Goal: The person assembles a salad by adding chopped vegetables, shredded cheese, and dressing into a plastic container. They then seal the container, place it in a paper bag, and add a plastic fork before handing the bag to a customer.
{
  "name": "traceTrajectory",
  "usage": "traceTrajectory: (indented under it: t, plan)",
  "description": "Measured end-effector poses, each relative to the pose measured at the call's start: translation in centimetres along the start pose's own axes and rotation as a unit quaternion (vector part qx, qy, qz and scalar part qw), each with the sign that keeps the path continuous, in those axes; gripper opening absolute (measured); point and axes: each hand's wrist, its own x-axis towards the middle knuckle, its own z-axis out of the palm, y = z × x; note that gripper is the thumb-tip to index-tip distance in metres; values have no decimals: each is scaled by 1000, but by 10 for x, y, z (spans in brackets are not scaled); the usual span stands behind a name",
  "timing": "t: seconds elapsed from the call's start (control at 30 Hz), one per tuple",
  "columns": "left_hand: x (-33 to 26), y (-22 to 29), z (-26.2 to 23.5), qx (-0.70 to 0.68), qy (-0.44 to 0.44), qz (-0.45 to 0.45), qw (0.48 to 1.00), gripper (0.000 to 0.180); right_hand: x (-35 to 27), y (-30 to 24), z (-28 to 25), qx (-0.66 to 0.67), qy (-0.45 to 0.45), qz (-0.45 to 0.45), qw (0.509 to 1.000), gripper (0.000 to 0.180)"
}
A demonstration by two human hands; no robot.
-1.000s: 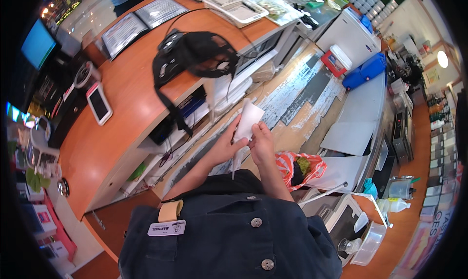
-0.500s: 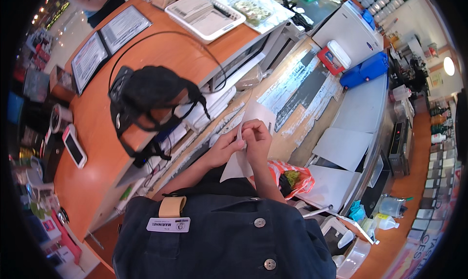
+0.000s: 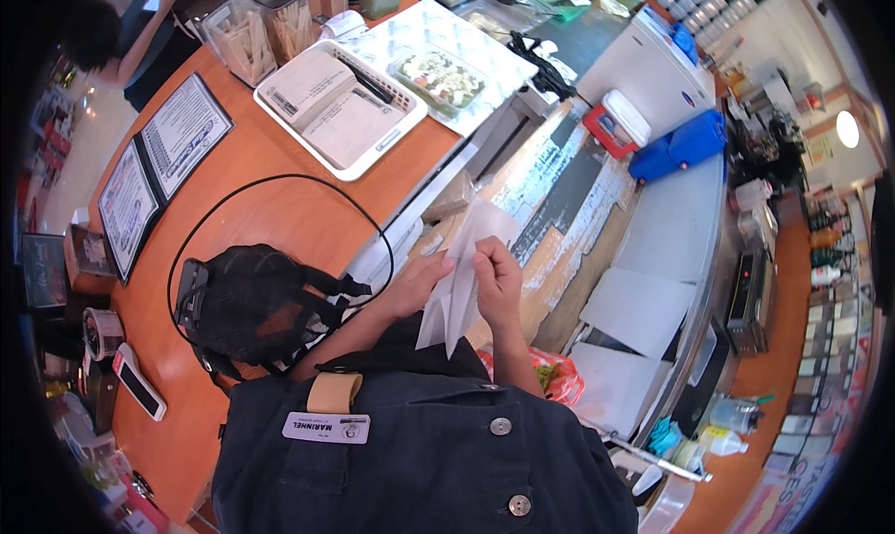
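Observation:
In front of my body I hold a thin white folded paper (image 3: 450,312), whose two lower corners hang apart. My left hand (image 3: 417,282) grips its left side, with the fingers partly behind the sheet. My right hand (image 3: 499,277) pinches its right edge, thumb on top. Beside my left forearm, a black mesh headgear with straps (image 3: 256,301) and a looped black cable sits over the counter's edge. Below my right forearm a red-and-white striped plastic bag (image 3: 559,377) shows, with something green in it.
The orange wooden counter (image 3: 252,212) carries a white basket (image 3: 350,167) with notebooks and a pen, a clear food container (image 3: 438,79), an open menu (image 3: 158,166) and a phone (image 3: 140,385). A red box with a white lid (image 3: 615,124) stands on the floor. Another person (image 3: 140,44) is across the counter.
The paper has been spread, and its layers now stand apart. My hands have moved slightly away from each other. The view has shifted, bringing stick containers at the counter's far end into sight.

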Motion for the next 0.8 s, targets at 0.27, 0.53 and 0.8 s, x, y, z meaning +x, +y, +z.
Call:
traceTrajectory:
  t: [0.27, 0.53, 0.8]
  plan:
    - [49, 2, -13, 175, 70, -79, 979, 29, 36, 69, -51, -7, 53, 118, 992, 14]
    - [117, -13, 10, 122, 191, -23, 974, 25, 144, 92, -202, -136, 103, 88, 981, 15]
    - [232, -3, 90, 17, 317, 37, 947, 22, 230, 43, -231, -440, -267, -518, 683, 12]
